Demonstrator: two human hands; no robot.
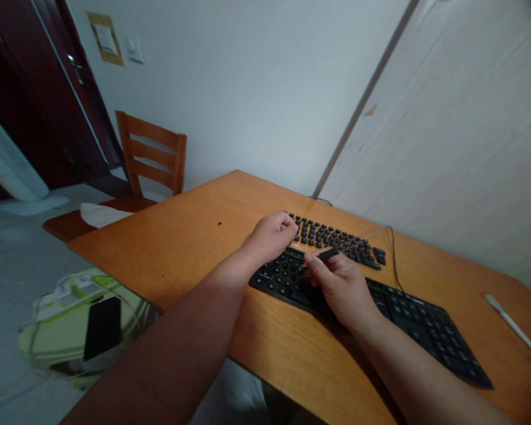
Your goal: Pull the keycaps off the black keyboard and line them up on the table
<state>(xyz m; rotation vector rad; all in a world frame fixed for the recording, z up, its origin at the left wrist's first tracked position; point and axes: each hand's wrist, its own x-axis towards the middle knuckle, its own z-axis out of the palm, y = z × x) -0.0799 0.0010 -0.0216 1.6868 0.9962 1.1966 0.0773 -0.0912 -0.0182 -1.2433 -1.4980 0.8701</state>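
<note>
A black keyboard [425,321] lies across the table, bare key sockets showing along its left part. My right hand [343,283] is closed over its middle, pinching what looks like a wire keycap puller [328,254]. The puller has a short black handle, and thin wires stick out beyond it. Behind the keyboard, many loose black keycaps [331,233] are laid out in rows. My left hand [272,233] is at the left end of these rows with its fingertips pinched together; whatever they hold is hidden.
One small black piece [219,224] lies on the wooden table [181,236] to the left. A white-handled tool [511,321] is at the right, and a cable [393,254] runs behind the keyboard. A wooden chair [153,156] stands beyond; a phone [102,327] rests on a stool [39,348].
</note>
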